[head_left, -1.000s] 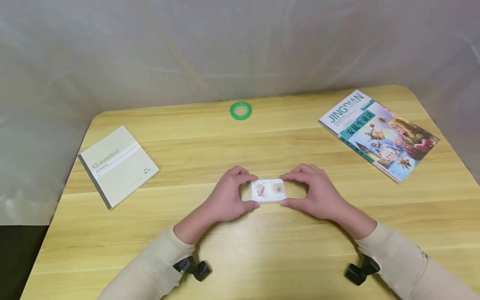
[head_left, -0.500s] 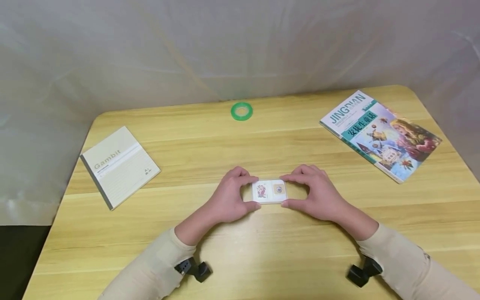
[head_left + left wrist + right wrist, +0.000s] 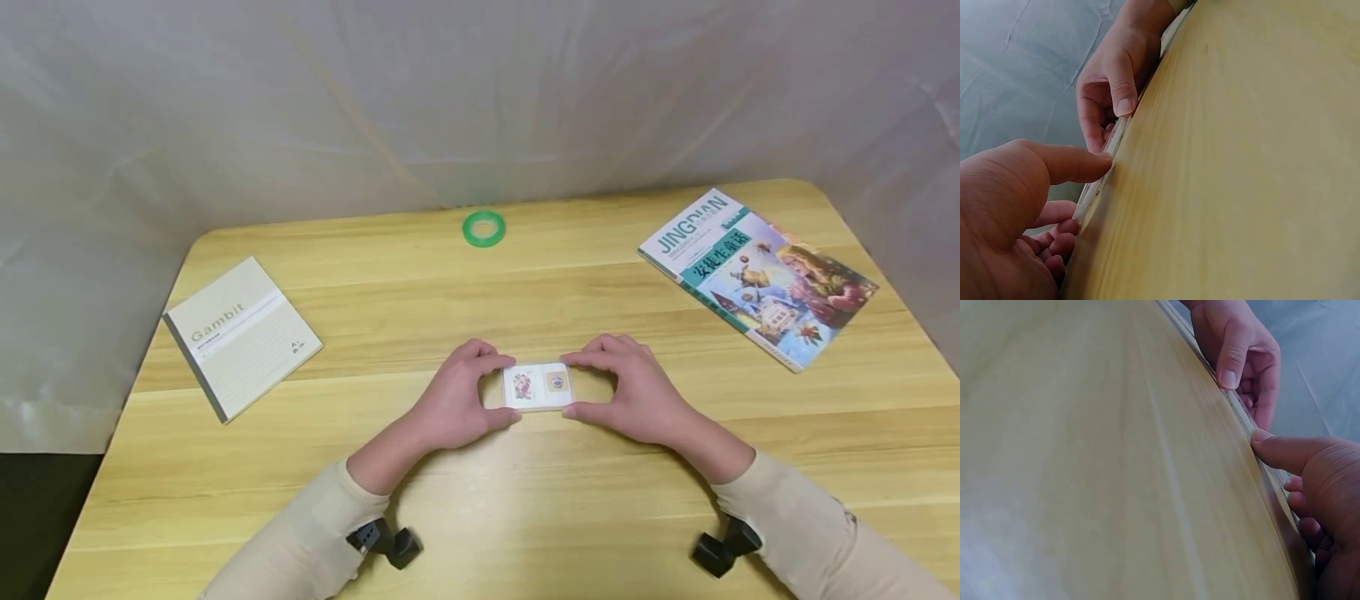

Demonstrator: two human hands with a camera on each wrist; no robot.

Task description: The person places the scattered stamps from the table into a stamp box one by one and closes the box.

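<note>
A small white card (image 3: 537, 387) with two picture stickers lies flat on the wooden table (image 3: 525, 517), near its middle. My left hand (image 3: 504, 387) pinches the card's left end between thumb and forefinger. My right hand (image 3: 568, 385) pinches the right end the same way. In the left wrist view the card (image 3: 1121, 128) shows as a thin pale edge, with my left hand (image 3: 1085, 199) near and the right hand (image 3: 1116, 81) beyond. The right wrist view mirrors this: card edge (image 3: 1241, 412), right hand (image 3: 1279, 464) near, left hand (image 3: 1241, 356) far.
A beige "Gambit" notebook (image 3: 242, 333) lies at the left. At the back edge sits a green tape roll (image 3: 483, 227), and a colourful picture book (image 3: 757, 275) lies at the back right. A white sheet hangs behind the table.
Both hands keep the same hold on the card. Only the head view has shifted a little, so everything sits slightly lower in the picture.
</note>
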